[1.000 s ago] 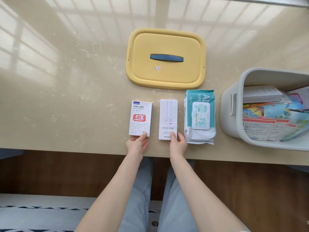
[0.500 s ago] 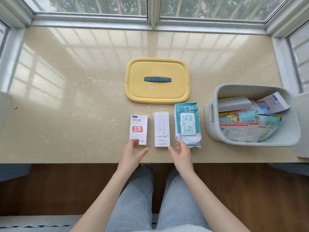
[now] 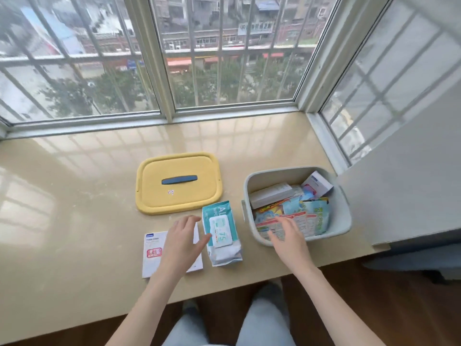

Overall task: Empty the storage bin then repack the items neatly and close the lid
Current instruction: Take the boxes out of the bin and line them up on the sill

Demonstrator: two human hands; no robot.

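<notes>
1. Beige worktop (image 3: 74,221) carries everything.
2. Yellow lid (image 3: 178,183) lies left of the bin (image 3: 345,216), which is open and full of packets.
3. Wipes (image 3: 222,233) lie between bin and boxes (image 3: 153,253).
4. Left hand (image 3: 183,242) hovers over the boxes, grip wide, empty.
5. Right hand (image 3: 287,237) reaches over the bin's near rim, grip wide, empty.

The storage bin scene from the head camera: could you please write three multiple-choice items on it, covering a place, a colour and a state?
1. Where does the wipes pack lie?
A. Inside the bin
B. On the counter between the lid and the bin
C. On top of the lid

2. What colour is the lid?
A. Yellow
B. Red
C. Black

3. What state is the storage bin in?
A. Closed
B. Open and empty
C. Open, with items inside

Answers: 1 B, it rests on the counter left of the bin; 2 A, yellow with a blue handle; 3 C, boxes and packets show inside.
</notes>
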